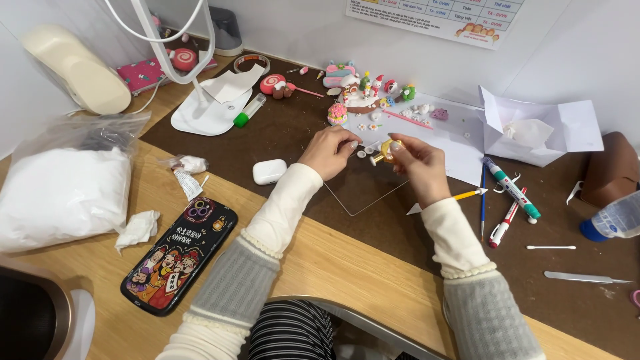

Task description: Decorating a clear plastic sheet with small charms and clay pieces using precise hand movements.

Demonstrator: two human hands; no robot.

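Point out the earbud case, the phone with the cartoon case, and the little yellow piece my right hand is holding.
white earbud case [269, 171], head view, middle of its top.
phone [180, 255], head view, centre of its cartoon back.
small yellow piece [389, 151], head view, its visible side, at the right hand [419, 164] fingertips.

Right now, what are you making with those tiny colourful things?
A person sits at a brown mat on a wooden desk. The right hand holds a small yellow clay piece in its fingers, and the left hand pinches a thin tool beside it. Finished little clay figures stand behind, with pens to the right.
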